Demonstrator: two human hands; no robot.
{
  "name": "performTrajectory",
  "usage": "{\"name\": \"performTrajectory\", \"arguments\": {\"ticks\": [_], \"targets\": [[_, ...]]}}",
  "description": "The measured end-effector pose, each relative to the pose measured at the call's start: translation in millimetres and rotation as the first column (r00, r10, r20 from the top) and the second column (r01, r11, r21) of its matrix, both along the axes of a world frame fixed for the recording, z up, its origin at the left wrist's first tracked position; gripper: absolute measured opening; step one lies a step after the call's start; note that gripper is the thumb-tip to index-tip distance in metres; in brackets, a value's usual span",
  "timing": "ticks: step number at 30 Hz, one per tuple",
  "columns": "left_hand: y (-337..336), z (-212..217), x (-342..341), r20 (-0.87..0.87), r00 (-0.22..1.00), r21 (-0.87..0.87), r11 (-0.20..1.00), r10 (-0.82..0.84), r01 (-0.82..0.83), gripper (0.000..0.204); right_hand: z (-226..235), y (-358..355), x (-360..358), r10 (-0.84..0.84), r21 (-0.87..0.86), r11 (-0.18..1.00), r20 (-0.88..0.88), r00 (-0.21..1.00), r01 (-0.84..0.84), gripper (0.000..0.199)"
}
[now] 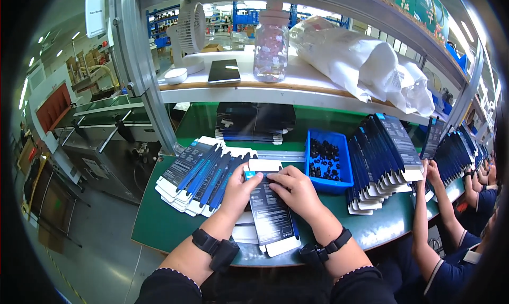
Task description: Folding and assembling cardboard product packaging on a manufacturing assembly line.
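A flat, dark printed carton point(271, 214) with white end flaps is held upright over the table's front edge. My left hand point(241, 191) is closed on its upper left side, thumb on the printed face. My right hand point(297, 190) is closed at its upper right, with bent fingers pressing on the face near the top. Whether a small part lies beneath those fingertips is hidden. Under the held carton, another white-edged carton point(244, 229) lies on the green table point(154, 227). A blue bin point(331, 184) of small black plastic parts point(324, 158) stands beyond my right hand.
Fanned flat cartons point(199, 174) lie at left, and a larger stack point(379, 161) stands right of the bin. More cartons point(255, 118) sit under the shelf point(222, 94), which carries a fan point(191, 28), phone point(224, 71), bottle point(271, 46) and white bag point(360, 54). Co-workers' arms point(424, 214) are at right.
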State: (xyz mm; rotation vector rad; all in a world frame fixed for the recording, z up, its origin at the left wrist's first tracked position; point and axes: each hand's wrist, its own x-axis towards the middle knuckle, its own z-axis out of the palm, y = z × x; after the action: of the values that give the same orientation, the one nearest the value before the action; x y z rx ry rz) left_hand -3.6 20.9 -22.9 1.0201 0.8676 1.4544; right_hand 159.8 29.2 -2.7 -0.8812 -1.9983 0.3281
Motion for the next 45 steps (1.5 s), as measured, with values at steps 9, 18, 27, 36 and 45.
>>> {"name": "performTrajectory", "arguments": {"ticks": [9, 18, 27, 36, 45], "targets": [[-1, 3, 4, -0.078, 0.993, -0.037, 0.996, -0.086, 0.083, 0.026, -3, 10, 6, -0.075, -0.087, 0.994, -0.051, 0.996, 0.071, 0.016], [0, -1, 1, -0.099, 0.991, -0.023, 0.995, -0.095, 0.093, 0.027, -6, 10, 9, 0.033, -0.112, 0.993, -0.065, 0.997, -0.040, 0.017], [-6, 3, 6, -0.176, 0.967, -0.086, 0.981, -0.186, 0.173, 0.034, -6, 15, 12, -0.122, -0.196, 0.976, -0.117, 0.986, 0.097, 0.008], [-11, 4, 8, -0.235, 0.950, -0.051, 0.979, -0.206, 0.199, 0.032, 0, 12, 15, -0.143, -0.346, 0.925, 0.068, 0.987, 0.158, 0.018], [-14, -2, 8, -0.436, 0.885, 0.055, 0.976, -0.166, 0.211, 0.027, 2, 14, 9, -0.155, -0.411, 0.870, 0.294, 0.943, 0.271, 0.023]]}}
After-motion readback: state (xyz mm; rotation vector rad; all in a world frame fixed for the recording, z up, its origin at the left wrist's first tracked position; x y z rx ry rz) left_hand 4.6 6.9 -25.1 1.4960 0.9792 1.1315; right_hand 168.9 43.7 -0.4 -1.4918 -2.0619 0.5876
